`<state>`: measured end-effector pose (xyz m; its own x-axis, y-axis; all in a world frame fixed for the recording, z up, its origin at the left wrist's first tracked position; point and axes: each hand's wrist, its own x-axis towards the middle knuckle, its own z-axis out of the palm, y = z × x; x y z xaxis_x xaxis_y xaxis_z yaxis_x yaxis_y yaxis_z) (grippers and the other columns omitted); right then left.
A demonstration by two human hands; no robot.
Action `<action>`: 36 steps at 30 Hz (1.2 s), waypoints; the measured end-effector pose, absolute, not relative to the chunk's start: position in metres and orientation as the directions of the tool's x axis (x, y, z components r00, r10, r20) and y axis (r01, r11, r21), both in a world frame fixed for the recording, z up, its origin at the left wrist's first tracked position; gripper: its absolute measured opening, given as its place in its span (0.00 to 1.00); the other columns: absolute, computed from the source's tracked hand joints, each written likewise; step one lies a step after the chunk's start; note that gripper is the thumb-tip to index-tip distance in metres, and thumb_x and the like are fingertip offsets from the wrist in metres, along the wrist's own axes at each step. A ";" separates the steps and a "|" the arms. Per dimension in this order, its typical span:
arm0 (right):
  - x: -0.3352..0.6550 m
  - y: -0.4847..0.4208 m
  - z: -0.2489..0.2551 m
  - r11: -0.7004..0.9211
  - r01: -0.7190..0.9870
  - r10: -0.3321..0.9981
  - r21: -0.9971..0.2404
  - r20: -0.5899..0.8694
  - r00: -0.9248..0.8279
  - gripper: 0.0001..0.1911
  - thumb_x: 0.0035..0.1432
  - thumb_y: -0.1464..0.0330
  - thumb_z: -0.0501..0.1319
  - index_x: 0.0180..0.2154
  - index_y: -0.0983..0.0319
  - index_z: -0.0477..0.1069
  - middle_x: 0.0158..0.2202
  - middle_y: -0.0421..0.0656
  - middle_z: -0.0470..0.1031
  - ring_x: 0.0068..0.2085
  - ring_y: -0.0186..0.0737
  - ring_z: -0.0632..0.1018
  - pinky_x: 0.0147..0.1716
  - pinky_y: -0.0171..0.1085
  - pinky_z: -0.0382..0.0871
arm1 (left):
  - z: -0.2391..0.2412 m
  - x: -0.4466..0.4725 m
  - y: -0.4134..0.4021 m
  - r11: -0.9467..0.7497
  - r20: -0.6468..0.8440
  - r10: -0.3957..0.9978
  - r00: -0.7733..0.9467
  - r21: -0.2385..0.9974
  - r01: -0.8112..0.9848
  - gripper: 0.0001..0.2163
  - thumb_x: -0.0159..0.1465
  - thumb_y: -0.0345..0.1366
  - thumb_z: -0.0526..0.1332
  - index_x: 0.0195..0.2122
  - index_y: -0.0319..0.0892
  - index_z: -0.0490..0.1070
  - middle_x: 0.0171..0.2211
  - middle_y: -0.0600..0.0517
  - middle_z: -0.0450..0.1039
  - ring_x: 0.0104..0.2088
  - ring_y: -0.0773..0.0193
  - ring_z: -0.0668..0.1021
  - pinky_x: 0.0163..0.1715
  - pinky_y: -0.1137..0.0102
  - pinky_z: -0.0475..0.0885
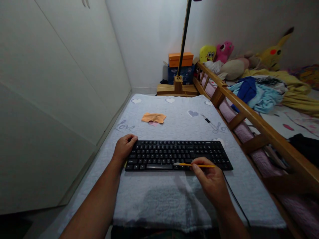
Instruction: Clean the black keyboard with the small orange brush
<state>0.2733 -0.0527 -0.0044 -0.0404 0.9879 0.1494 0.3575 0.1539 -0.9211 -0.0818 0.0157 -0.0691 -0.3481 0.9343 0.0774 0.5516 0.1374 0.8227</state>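
Observation:
A black keyboard (164,154) lies flat on a cloth-covered table. My left hand (124,146) is closed around its upper left corner, thumb on top; the other fingers are partly hidden. Between the thumb and fingers of my right hand (208,174) is a thin paintbrush (185,164) with an orange-yellow handle. Its pale tip points left, over the bottom rows of keys near the right end of the space bar. Whether the tip touches the keys I cannot tell. Behind the keyboard lies a crumpled orange cloth (154,117). A small black-and-silver tool (207,120) rests at the far right.
The keyboard's black cable (236,199) runs down the table's right side. A wooden bed rail (249,116) borders the right, with clothes and plush toys beyond. White cabinet doors (62,83) stand left. At the back, a dark pole (184,36) rises from a wooden base near boxes.

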 end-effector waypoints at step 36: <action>0.211 -0.044 -0.021 0.157 0.260 0.965 -0.953 0.092 -0.247 0.11 0.61 0.61 0.62 0.31 0.60 0.78 0.28 0.43 0.80 0.30 0.39 0.79 0.30 0.35 0.71 | -0.075 -0.084 0.020 0.091 0.099 0.916 -0.388 0.892 0.443 0.15 0.60 0.49 0.62 0.36 0.42 0.77 0.32 0.52 0.77 0.34 0.59 0.77 0.35 0.68 0.69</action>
